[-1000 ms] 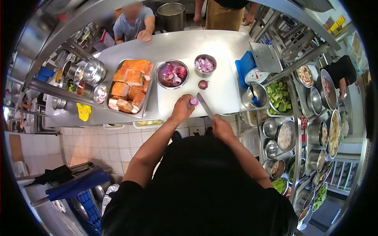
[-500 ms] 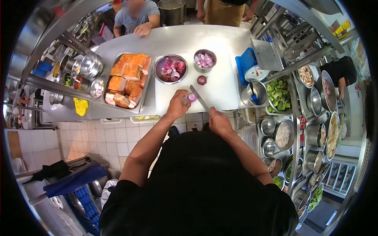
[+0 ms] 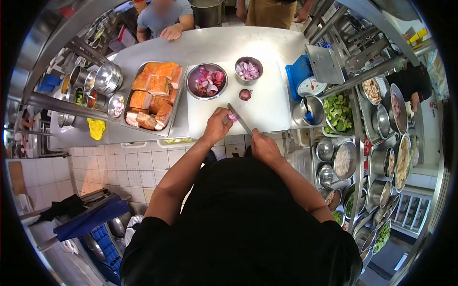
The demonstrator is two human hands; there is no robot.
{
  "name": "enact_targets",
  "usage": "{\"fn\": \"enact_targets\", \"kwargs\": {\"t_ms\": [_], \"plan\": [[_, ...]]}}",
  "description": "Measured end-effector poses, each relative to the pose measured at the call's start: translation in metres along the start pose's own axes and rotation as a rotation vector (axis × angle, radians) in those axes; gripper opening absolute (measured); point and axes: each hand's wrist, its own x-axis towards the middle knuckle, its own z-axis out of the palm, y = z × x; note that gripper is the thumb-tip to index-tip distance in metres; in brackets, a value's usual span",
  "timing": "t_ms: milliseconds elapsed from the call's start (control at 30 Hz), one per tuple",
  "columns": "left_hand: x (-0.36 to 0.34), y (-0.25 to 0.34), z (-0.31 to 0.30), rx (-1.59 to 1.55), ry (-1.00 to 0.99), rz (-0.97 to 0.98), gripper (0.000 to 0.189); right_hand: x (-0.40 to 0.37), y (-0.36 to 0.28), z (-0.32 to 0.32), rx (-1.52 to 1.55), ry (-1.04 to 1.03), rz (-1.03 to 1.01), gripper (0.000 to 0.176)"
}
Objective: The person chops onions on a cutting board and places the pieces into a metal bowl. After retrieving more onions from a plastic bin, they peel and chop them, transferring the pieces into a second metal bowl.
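Note:
My left hand [image 3: 218,125] grips a small purple onion piece [image 3: 232,117] at the near part of the white cutting board [image 3: 272,107]. The fingers of my right hand [image 3: 265,147] are wrapped round the handle of a knife [image 3: 240,119], whose blade slants up and left, right beside the onion piece. Farther back on the board lies a whole red onion [image 3: 244,95]. Behind it stands a steel bowl of cut onion [image 3: 248,71]. A wider steel bowl [image 3: 207,82] with onion pieces and skins is at the board's left.
A tray of meat blocks [image 3: 155,93] stands left of the board. To the right are a blue scale [image 3: 299,76] and a steel pot [image 3: 308,112]. A yellow cloth [image 3: 96,128] lies far left. Two people are across the table; another person [image 3: 411,86] is at far right.
The onion piece in my left hand has turned and is more covered by the fingers. My right hand and the knife have shifted slightly left, closer to it.

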Motion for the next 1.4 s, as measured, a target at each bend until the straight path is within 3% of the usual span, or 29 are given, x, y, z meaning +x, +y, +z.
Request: {"fn": "enact_targets", "kwargs": {"t_ms": [267,567,1067,1400], "plan": [[-0.001,0.005,-0.003,0.0,0.008,-0.014,0.03,0.0,-0.012,-0.006,-0.041,-0.054,0.044,0.026],[0.0,0.002,-0.001,-0.016,0.011,-0.034,0.03,0.019,-0.043,-0.034,-0.09,-0.294,0.19,0.03],[-0.001,-0.007,0.004,0.018,0.016,-0.011,0.03,0.049,-0.038,-0.02,-0.029,-0.295,0.189,0.031],[-0.002,-0.005,0.001,0.041,-0.009,0.03,0.03,0.063,-0.005,0.033,-0.025,-0.093,0.015,0.026]]}}
